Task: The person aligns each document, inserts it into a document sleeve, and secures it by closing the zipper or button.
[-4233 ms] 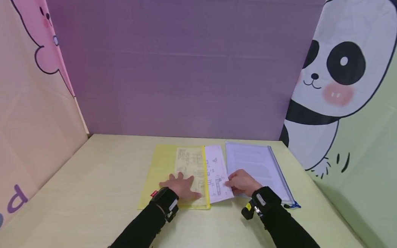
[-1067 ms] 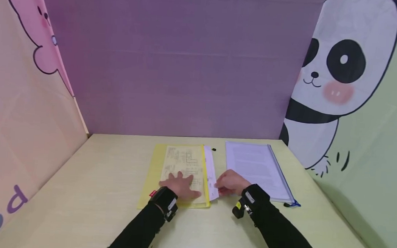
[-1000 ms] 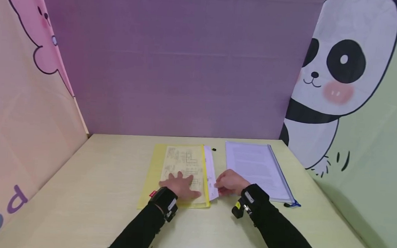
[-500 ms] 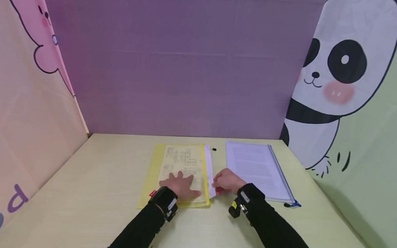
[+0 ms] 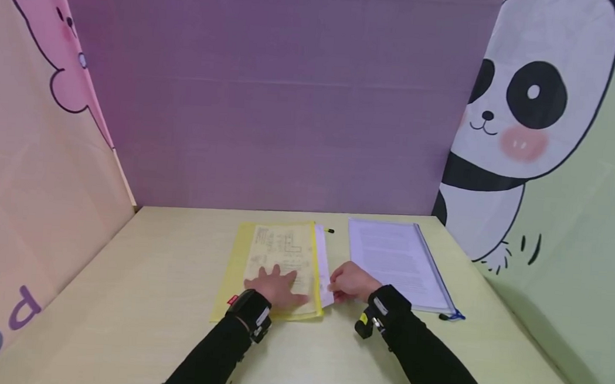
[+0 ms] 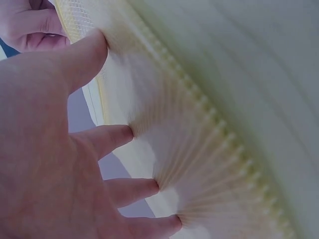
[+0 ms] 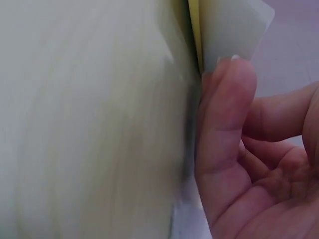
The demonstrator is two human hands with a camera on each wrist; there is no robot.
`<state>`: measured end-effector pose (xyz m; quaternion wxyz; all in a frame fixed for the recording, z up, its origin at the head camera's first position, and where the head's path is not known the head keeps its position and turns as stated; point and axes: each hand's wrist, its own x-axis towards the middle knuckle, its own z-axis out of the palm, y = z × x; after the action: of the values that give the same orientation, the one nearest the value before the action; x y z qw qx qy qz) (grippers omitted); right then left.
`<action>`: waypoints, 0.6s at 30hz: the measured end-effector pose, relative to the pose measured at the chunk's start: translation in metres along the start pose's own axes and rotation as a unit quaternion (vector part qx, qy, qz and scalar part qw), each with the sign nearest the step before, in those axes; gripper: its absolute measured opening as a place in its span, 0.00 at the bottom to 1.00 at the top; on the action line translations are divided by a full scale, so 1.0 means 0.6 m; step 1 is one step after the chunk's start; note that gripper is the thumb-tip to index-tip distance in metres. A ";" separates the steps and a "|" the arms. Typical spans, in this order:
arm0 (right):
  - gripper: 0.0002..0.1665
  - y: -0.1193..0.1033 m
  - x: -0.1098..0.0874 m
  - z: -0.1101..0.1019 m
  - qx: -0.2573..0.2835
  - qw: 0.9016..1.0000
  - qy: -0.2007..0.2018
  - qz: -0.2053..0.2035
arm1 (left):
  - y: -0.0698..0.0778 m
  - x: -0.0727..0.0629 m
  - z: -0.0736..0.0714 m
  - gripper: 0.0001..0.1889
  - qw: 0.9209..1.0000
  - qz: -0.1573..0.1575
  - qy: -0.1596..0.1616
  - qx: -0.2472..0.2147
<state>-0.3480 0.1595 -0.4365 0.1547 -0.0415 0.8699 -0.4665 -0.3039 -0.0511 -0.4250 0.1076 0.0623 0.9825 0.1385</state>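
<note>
A yellow see-through zip file bag (image 5: 235, 264) lies on the table, with a sheet bearing line drawings visible inside. Flat across its lower part rests my left hand (image 5: 277, 287), fingers spread. In the left wrist view the fingertips press creases into the bag's mesh (image 6: 199, 164). A narrow white strip of the paper sheet (image 5: 322, 260) sticks out of the bag's right side. My right hand (image 5: 352, 281) pinches this strip near its lower corner. The right wrist view shows thumb and fingers at the paper (image 7: 234, 30), beside the bag's yellow edge (image 7: 195, 30).
To the right lies a clear file bag (image 5: 388, 255) holding printed pages, with a dark blue edge and a zip pull (image 5: 445, 317) at its lower corner. A small black zip pull (image 5: 330, 231) shows by the yellow bag's top right. A purple backdrop (image 5: 292, 97) stands behind.
My right hand has moved left, sliding the paper sheet further into the yellow file bag, so a thinner strip shows. The drawings inside have shifted left. My left hand has stayed in place.
</note>
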 end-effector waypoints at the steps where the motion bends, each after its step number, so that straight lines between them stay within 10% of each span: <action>1: 0.03 0.001 -0.001 -0.003 -0.003 1.000 -0.002 0.000 | 0.000 -0.001 -0.001 0.41 1.000 0.001 0.000 0.001; 18: 0.03 0.002 0.010 -0.007 -0.020 1.000 -0.013 0.001 | 0.002 -0.002 -0.004 0.41 1.000 0.005 -0.004 0.007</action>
<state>-0.3549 0.1625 -0.4367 0.1658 -0.0503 0.8770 -0.4481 -0.3032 -0.0508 -0.4222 0.1106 0.0689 0.9827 0.1316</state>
